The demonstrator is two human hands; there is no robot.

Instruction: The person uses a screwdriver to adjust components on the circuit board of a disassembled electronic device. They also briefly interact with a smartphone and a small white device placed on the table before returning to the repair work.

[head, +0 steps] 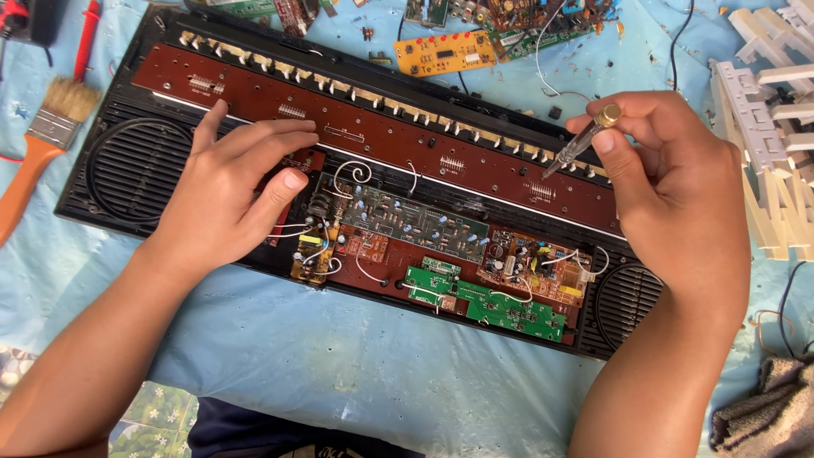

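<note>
Keyboard chassis (127, 170) — opened, boards bared; left hand (229, 191) rests flat, right hand (670, 187) pinches screwdriver (577, 142).

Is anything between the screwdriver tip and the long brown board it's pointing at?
Nothing visible. The right hand holds the screwdriver tilted, its tip right at the long brown board near the right end, with no wire or part across it. The left hand rests well to the left.
</note>
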